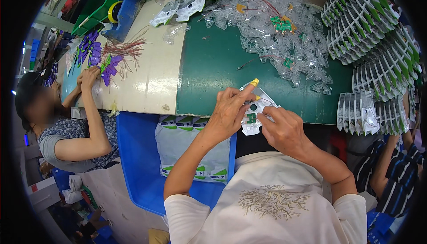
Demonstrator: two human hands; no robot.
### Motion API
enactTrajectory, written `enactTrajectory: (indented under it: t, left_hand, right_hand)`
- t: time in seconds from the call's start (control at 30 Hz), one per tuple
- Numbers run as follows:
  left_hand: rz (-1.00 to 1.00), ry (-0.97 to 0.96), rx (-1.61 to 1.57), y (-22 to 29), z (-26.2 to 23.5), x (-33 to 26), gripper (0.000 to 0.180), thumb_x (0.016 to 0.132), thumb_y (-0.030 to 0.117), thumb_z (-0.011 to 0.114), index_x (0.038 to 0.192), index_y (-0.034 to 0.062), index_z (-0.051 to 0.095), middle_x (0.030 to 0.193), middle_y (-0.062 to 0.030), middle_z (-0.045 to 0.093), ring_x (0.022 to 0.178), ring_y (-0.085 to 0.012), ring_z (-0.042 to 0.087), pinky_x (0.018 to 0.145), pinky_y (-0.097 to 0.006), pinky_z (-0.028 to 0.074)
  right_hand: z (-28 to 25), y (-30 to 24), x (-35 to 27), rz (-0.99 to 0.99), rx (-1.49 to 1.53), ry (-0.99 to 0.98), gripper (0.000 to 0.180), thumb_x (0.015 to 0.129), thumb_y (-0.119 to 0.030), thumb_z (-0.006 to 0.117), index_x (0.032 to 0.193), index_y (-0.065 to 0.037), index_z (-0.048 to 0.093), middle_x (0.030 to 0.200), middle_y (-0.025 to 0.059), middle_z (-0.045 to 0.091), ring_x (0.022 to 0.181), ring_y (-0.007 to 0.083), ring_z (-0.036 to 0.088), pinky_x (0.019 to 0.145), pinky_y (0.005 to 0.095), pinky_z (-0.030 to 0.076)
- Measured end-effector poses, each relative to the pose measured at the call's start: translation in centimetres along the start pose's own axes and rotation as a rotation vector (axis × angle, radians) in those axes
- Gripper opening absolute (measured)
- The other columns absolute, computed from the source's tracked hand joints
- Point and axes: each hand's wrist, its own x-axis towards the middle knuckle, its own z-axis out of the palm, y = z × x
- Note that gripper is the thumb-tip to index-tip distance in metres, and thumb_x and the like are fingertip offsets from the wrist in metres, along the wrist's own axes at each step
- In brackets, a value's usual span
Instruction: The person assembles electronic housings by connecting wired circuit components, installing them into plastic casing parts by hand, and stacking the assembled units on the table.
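Note:
Over the near edge of the bench, my left hand (227, 111) grips a white plastic shell (251, 129) from its left side. Yellow finger covers show on two of its fingertips, which rest on the shell's upper part. Inside the shell lies a small green circuit board (252, 118), below a dark round hole. From the right, my right hand (284, 130) closes its bent fingers on the shell's edge beside the board. Its fingertips are partly hidden, and a thin wire there is hard to follow.
A heap of clear plastic parts (271, 35) with wired boards (281, 24) covers the far bench. Stacked white-and-green shells (367, 26) stand at right. A blue bin (140, 164) of packed pieces sits left of my lap. A co-worker (75, 133) handles purple parts (94, 53) at left.

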Motion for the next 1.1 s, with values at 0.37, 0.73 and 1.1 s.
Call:
enactTrajectory:
  t: [0.37,0.73,1.1]
  left_hand:
    - [-0.134,0.031,-0.180,-1.1,0.0,-1.1,0.060,0.084,-0.004,0.065,0.141,0.0017,0.047,0.108,-0.0107,0.070,0.101,-0.0270,0.058,0.094,-0.039,0.043]
    - [-0.136,0.057,-0.218,2.0,1.1,1.6,0.041,0.079,-0.001,0.072,0.119,-0.0013,0.062,0.102,-0.0131,0.065,0.093,-0.0232,0.061,0.086,-0.034,0.049]
    - [-0.171,0.006,-0.204,2.1,2.4,1.9,0.035,0.079,0.003,0.074,0.113,-0.0016,0.065,0.099,-0.0140,0.068,0.092,-0.0266,0.063,0.086,-0.035,0.050]
  right_hand:
    - [1.3,1.8,-2.4,0.416,0.481,0.140,0.022,0.085,-0.003,0.062,0.106,-0.004,0.059,0.078,0.0165,0.063,0.066,0.0319,0.066,0.059,0.0400,0.051]
    - [-16.9,3.9,-13.5,0.719,0.555,0.809,0.023,0.085,0.011,0.053,0.105,0.001,0.054,0.077,-0.0009,0.060,0.063,0.0021,0.052,0.054,0.0176,0.041]
    - [-17.9,10.4,-15.8,0.921,0.597,0.898,0.018,0.090,0.001,0.057,0.108,-0.002,0.057,0.069,-0.0020,0.055,0.050,0.0024,0.043,0.044,0.0184,0.032]
